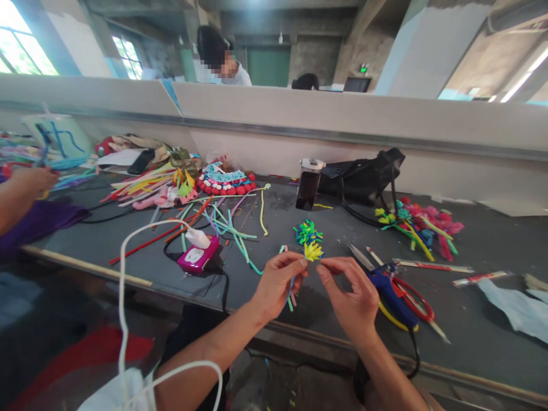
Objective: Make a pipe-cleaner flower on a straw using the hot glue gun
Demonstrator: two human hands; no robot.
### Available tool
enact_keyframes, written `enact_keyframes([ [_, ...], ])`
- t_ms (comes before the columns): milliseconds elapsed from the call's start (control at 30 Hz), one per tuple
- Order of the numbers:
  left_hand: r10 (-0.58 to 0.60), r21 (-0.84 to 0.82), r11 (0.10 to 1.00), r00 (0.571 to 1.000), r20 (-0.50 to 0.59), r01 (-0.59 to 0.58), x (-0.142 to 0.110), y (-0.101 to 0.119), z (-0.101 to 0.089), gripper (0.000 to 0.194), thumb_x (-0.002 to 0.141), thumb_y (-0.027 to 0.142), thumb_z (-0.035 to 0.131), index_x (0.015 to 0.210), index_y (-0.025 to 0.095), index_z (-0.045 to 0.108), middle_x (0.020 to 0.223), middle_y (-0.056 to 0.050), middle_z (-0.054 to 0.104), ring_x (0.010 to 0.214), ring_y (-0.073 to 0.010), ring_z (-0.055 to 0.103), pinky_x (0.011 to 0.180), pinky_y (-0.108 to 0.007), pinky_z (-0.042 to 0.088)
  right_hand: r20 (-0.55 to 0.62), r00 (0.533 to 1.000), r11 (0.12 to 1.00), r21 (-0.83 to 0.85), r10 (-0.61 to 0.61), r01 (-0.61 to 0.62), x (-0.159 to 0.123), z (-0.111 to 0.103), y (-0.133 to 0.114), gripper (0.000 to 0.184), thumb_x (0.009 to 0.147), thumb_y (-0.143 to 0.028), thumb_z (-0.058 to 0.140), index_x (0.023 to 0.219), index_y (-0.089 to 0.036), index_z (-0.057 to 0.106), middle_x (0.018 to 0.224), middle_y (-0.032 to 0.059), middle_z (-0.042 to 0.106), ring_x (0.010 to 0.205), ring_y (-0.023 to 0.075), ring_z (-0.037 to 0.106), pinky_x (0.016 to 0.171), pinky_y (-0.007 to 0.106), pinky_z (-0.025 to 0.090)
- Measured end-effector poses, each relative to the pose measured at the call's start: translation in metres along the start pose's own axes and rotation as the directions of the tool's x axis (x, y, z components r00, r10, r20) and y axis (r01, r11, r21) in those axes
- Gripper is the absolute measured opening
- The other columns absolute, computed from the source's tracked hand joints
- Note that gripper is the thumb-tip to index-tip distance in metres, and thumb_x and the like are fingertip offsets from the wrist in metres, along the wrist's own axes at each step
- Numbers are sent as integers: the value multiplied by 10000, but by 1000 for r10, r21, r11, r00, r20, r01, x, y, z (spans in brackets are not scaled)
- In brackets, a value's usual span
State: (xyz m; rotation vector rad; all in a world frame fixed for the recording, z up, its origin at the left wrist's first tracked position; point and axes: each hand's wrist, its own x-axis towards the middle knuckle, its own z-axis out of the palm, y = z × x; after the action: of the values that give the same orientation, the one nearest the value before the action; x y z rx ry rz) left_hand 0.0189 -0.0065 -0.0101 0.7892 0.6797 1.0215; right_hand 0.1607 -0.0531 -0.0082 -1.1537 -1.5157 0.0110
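Note:
Just above the front of the bench, a small yellow pipe-cleaner flower is held between my two hands. My left hand pinches its left side with thumb and forefinger. Pale pink and light blue pipe-cleaner pieces hang below those fingers. On the flower's right edge, the thumb and forefinger of my right hand close in a pinch; the exact contact is too small to see. Right behind the flower lies a heap of green, blue and yellow pipe-cleaner pieces.
A blue glue gun, red-handled scissors, and glue-stick packets lie right. Behind stand a phone and black bag. Left are a magenta power block and loose pipe cleaners. Another person's arm reaches in far left.

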Motion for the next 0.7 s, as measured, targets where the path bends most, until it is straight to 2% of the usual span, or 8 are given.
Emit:
enact_keyframes([
  [300, 25, 23, 999, 1000, -15, -24, -1, -3, -1, 236, 644, 296, 815, 755, 144, 674, 578, 12, 612, 428, -42, 415, 411, -180, 265, -23, 997, 997, -34, -74, 73, 1, 2, -3, 104, 851, -146, 645, 927, -215, 663, 831, 13, 668, 759, 151, 622, 703, 300, 517],
  [567, 74, 112, 991, 997, -9, -72, -1, -5, 0, 213, 665, 302, 797, 760, 143, 692, 574, 11, 611, 439, -39, 386, 420, -183, 242, -29, 992, 990, -75, -121, 119, 3, 1, -4, 101, 842, -123, 644, 885, -215, 647, 801, 10, 661, 753, 153, 624, 696, 295, 512],
  [700, 79, 105, 992, 997, -14, -77, -1, -5, 1, 223, 663, 307, 798, 762, 140, 689, 571, 14, 604, 433, -35, 365, 418, -182, 235, -31, 986, 981, -105, -165, 161, 4, 1, -4, 125, 825, -107, 657, 895, -209, 638, 802, 15, 659, 764, 155, 622, 709, 300, 512],
])
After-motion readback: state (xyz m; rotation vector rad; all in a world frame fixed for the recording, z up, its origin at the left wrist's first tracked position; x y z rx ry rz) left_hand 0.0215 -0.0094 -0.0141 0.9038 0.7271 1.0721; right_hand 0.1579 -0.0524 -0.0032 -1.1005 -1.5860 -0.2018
